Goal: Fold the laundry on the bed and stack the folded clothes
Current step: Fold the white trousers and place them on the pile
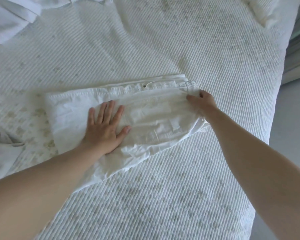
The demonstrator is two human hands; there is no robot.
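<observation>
your left hand (103, 130) lies flat on the white garment (145, 116), fingers straight and spread, palm pressing the cloth down near its middle-left part. your right hand (202, 101) is at the garment's far right corner, thumb and fingers curled and pinching a bit of the fabric there. the garment is partly folded and stretches left to right across the middle of the bed (197, 49), with a stitched hem along its far edge and a small dark button or rivet (144, 86) showing near that edge (a thin loop of thread or tag string sits just beside it). a looser flap of the same cloth trails toward you from under your left forearm, lying on the bed's ribbed white cover. at the far left corner of the scene there is a rumpled pile of white laundry (12, 16), well apart from the garment you are holding. at the near left edge another pale piece of cloth (2, 144) lies bunched up, just beside a faded patterned patch of the cover. a pillow (267, 9) sits at the far right of the bed, and past the bed's right edge you can see a strip of floor.
</observation>
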